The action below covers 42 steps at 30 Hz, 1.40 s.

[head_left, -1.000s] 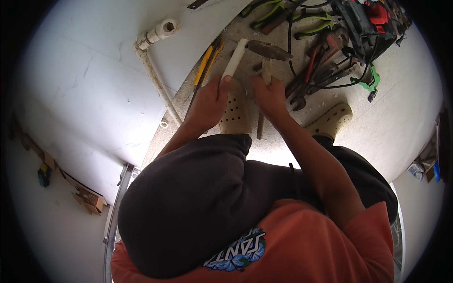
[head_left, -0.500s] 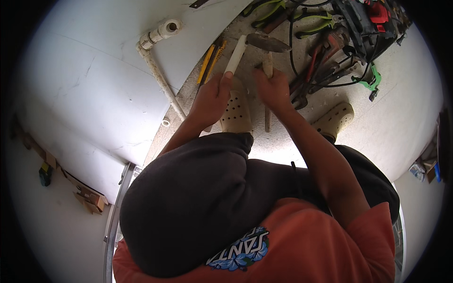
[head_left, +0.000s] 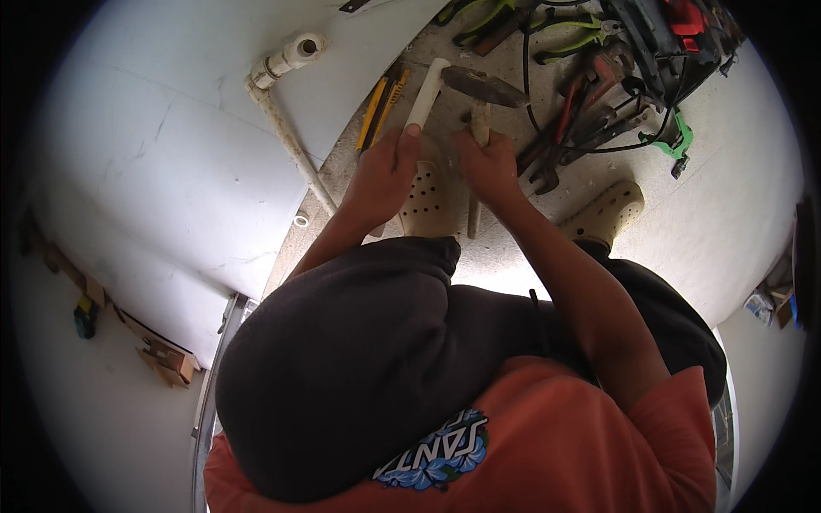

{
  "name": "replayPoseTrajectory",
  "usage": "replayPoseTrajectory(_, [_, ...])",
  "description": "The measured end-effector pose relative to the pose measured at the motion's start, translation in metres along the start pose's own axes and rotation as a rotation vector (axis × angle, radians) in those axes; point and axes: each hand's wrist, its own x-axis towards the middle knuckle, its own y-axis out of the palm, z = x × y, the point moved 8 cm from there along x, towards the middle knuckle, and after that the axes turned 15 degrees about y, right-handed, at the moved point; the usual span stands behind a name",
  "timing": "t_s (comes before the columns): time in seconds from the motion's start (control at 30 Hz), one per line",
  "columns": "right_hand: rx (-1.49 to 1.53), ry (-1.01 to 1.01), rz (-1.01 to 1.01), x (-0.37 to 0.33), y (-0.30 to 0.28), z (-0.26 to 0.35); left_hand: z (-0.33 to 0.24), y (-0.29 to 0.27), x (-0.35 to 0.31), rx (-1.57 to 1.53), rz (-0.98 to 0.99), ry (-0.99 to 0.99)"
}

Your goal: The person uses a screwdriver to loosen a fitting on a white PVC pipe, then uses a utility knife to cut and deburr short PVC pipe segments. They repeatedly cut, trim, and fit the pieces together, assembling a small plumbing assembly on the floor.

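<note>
My left hand [head_left: 385, 175] is closed around a short white plastic pipe [head_left: 426, 92], which leans up and away from me past my thumb. My right hand [head_left: 489, 164] grips a hammer [head_left: 485, 86] by its pale wooden handle, part of which sticks out below the fist. The hammer's dark head lies sideways beside the pipe's upper part; whether they touch I cannot tell. Just left of the pipe, a yellow utility knife [head_left: 373, 111] rests on the floor. Under my left hand is my beige clog [head_left: 423, 205].
On the left, a white pipe with an elbow fitting [head_left: 286, 128] lies on a pale panel [head_left: 188, 154], near a small white ring [head_left: 301, 221]. To the right are green-handled pliers [head_left: 573, 38], a red pipe wrench [head_left: 603, 77], a black cable [head_left: 528, 77] and a green clamp-like tool [head_left: 680, 141].
My right hand and the hammer have shifted slightly left, the head tilting a little. The pipe in my left hand has moved slightly away from me.
</note>
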Motion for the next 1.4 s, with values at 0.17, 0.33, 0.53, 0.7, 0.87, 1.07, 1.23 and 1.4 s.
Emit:
replayPoseTrajectory(0.17, [0.129, -0.097, 0.011, -0.003, 0.002, 0.013, -0.003, -0.002, 0.001, -0.023, -0.007, 0.019])
replayPoseTrajectory(0.33, [0.056, -0.027, -0.068, -0.004, -0.007, 0.014, 0.000, -0.004, 0.002, 0.007, -0.002, -0.015])
replayPoseTrajectory(0.53, [-0.068, -0.086, -0.068, -0.003, -0.005, 0.025, 0.001, -0.001, 0.001, -0.003, -0.015, -0.002])
replayPoseTrajectory(0.7, [-0.076, -0.129, -0.022, -0.003, -0.001, 0.029, -0.001, -0.003, 0.000, 0.007, -0.006, -0.015])
replayPoseTrajectory(0.87, [-0.013, -0.121, -0.027, -0.004, -0.002, 0.029, -0.004, -0.008, 0.002, 0.098, 0.012, -0.042])
replayPoseTrajectory(1.07, [-0.088, -0.175, -0.071, -0.003, -0.004, 0.037, 0.001, -0.007, 0.000, 0.043, 0.003, -0.112])
replayPoseTrajectory(1.23, [-0.141, -0.086, -0.085, 0.001, -0.007, 0.035, -0.003, -0.005, 0.000, -0.002, -0.004, -0.053])
replayPoseTrajectory(1.4, [-0.131, -0.119, -0.032, 0.004, -0.003, 0.040, -0.001, -0.006, 0.000, -0.013, -0.010, -0.078])
